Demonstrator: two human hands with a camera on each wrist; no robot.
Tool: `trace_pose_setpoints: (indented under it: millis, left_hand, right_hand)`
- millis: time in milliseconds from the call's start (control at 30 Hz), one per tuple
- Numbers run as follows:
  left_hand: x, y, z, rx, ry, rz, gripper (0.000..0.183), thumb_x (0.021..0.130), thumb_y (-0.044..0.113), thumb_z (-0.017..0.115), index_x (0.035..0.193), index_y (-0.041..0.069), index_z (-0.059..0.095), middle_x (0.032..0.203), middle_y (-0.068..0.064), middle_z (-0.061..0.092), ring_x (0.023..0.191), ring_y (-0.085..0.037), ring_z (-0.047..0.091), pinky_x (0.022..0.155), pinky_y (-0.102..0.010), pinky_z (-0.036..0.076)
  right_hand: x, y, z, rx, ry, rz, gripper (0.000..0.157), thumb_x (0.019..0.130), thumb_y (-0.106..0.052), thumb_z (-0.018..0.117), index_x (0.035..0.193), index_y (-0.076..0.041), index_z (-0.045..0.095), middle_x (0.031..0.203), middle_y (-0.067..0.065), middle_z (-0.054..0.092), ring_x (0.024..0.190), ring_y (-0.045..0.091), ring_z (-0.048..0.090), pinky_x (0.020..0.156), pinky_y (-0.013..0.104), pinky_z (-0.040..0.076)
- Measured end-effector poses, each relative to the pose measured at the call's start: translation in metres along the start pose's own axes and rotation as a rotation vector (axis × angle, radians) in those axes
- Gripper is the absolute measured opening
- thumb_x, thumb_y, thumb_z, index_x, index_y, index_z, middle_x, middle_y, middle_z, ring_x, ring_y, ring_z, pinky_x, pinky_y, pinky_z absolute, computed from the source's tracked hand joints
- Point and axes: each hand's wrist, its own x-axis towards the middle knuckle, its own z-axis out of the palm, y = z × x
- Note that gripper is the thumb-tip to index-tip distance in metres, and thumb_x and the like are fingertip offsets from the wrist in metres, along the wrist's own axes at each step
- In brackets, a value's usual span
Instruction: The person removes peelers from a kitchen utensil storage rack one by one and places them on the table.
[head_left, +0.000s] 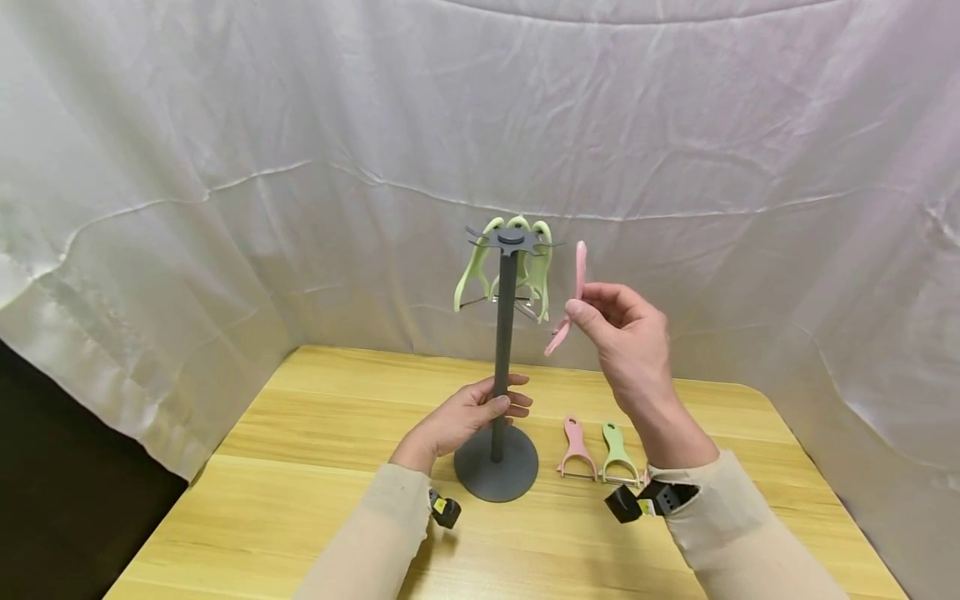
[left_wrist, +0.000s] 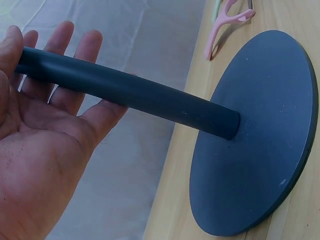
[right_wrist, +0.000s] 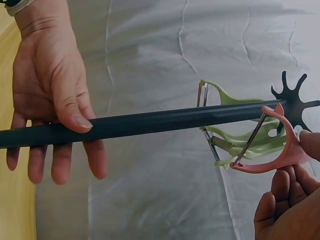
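A dark grey stand (head_left: 504, 358) rises from a round base (head_left: 480, 475) and ends in a hooked top. My left hand (head_left: 480, 408) holds its pole low down, thumb in front and fairly straight fingers behind. Several green peelers (head_left: 474, 271) hang from the hooks at the back of the top. To the right of the stand, my right hand (head_left: 633, 333) pinches a pink peeler (head_left: 581, 271) between thumb and fingers, handle up and blade end down. In the right wrist view this pink peeler (right_wrist: 287, 145) appears in front of the green ones, by the hooked top (right_wrist: 295, 102).
On the wooden table (head_left: 300, 500), right of the base, lie a pink peeler (head_left: 574, 437) and a green peeler (head_left: 613, 446). Something pink (head_left: 645, 477) shows partly behind the right wrist. A pale cloth curtain (head_left: 712, 167) hangs behind and at the sides.
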Motion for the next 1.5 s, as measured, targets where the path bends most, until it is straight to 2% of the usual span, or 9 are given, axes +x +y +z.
trace_pose_setpoints:
  millis: [367,533,767,867,1033,1267,1500]
  left_hand:
    - [0.000,0.001,0.001,0.008,0.006,-0.007,0.044,0.112,0.024,0.053,0.156,0.019,0.050,0.144,-0.014,0.066,0.134,-0.028,0.064,0.117,-0.053,0.046]
    - [0.000,0.001,0.001,0.013,0.001,-0.003,0.045,0.113,0.024,0.053,0.157,0.018,0.050,0.145,-0.017,0.064,0.135,-0.029,0.064,0.116,-0.052,0.047]
    - [-0.001,0.002,0.001,0.011,0.002,0.002,0.045,0.113,0.023,0.053,0.157,0.017,0.050,0.145,-0.017,0.065,0.135,-0.030,0.064,0.115,-0.049,0.048]
    - [-0.001,0.002,0.001,0.011,0.001,-0.001,0.045,0.113,0.024,0.053,0.157,0.018,0.049,0.145,-0.018,0.064,0.135,-0.029,0.064,0.115,-0.049,0.048]
    - [-0.001,0.002,0.001,0.017,-0.003,-0.006,0.045,0.112,0.025,0.053,0.157,0.019,0.049,0.149,-0.026,0.058,0.135,-0.028,0.064,0.116,-0.050,0.047]
    - [-0.002,0.003,0.001,0.029,0.009,-0.010,0.045,0.113,0.025,0.053,0.157,0.020,0.049,0.145,-0.014,0.066,0.135,-0.028,0.064,0.116,-0.052,0.047]
    - [-0.002,0.005,0.001,0.036,0.009,-0.017,0.045,0.112,0.025,0.053,0.157,0.020,0.049,0.146,-0.016,0.064,0.135,-0.028,0.064,0.116,-0.053,0.046]
  right_hand:
    - [-0.019,0.017,-0.012,-0.136,0.012,0.072,0.031,0.095,-0.022,0.082,0.117,-0.001,0.074,0.092,-0.010,0.073,0.092,0.011,0.068,0.081,0.019,0.054]
    - [-0.028,0.031,-0.016,-0.184,0.011,0.111,0.030,0.096,-0.023,0.081,0.116,-0.003,0.072,0.094,-0.001,0.072,0.089,0.013,0.065,0.074,0.019,0.054]
    - [-0.044,0.054,-0.018,-0.384,0.002,0.162,0.032,0.096,-0.032,0.080,0.114,-0.007,0.071,0.096,0.010,0.071,0.082,0.015,0.063,0.061,0.021,0.050]
    - [-0.050,0.064,-0.017,-0.489,-0.012,0.183,0.032,0.097,-0.035,0.078,0.114,-0.008,0.070,0.097,0.010,0.073,0.083,0.017,0.065,0.065,0.021,0.050]
    - [-0.059,0.078,-0.017,-0.592,-0.043,0.208,0.035,0.097,-0.036,0.077,0.117,-0.009,0.068,0.100,0.007,0.074,0.085,0.018,0.069,0.073,0.026,0.053]
    - [-0.069,0.096,-0.021,-0.736,-0.081,0.224,0.038,0.098,-0.039,0.073,0.118,-0.009,0.065,0.095,0.005,0.074,0.077,0.018,0.069,0.070,0.034,0.051]
    - [-0.084,0.113,-0.025,-0.864,-0.173,0.242,0.035,0.096,-0.037,0.073,0.112,-0.006,0.066,0.085,0.004,0.075,0.064,0.014,0.065,0.059,0.035,0.048]
